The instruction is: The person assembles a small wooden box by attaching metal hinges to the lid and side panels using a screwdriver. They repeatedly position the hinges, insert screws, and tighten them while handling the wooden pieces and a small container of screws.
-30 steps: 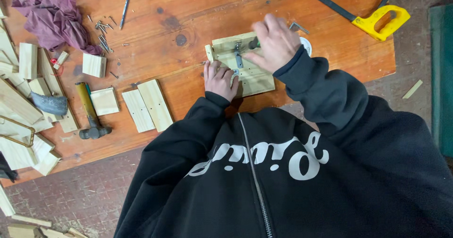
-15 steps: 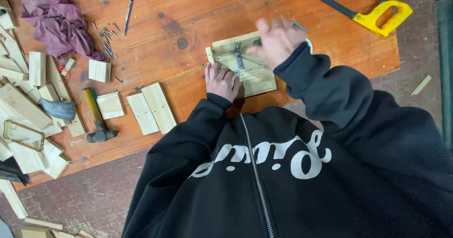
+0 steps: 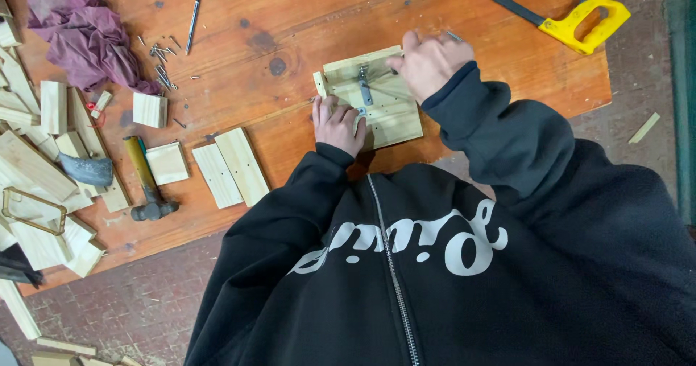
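A small pale wooden board (image 3: 391,116) lies near the table's front edge, with a thin wood strip (image 3: 320,83) along its left end. A grey metal strip (image 3: 365,90) is on the board's top face. My left hand (image 3: 337,123) presses down on the board's lower left corner, fingers together. My right hand (image 3: 428,61) is curled over the board's upper right corner, one fingertip touching the wood beside the metal strip. Whether it holds anything is hidden by the fingers.
The orange wooden table (image 3: 290,18) carries a hammer (image 3: 145,181), two flat boards (image 3: 232,169), loose nails (image 3: 163,65), a purple rag (image 3: 83,36) and a heap of wood offcuts (image 3: 36,163) on the left. A yellow-handled saw (image 3: 580,25) lies at the far right.
My right hand has drawn its spread fingers into a curl at the board's upper right corner. My left hand has stayed on the board. The view has shifted slightly.
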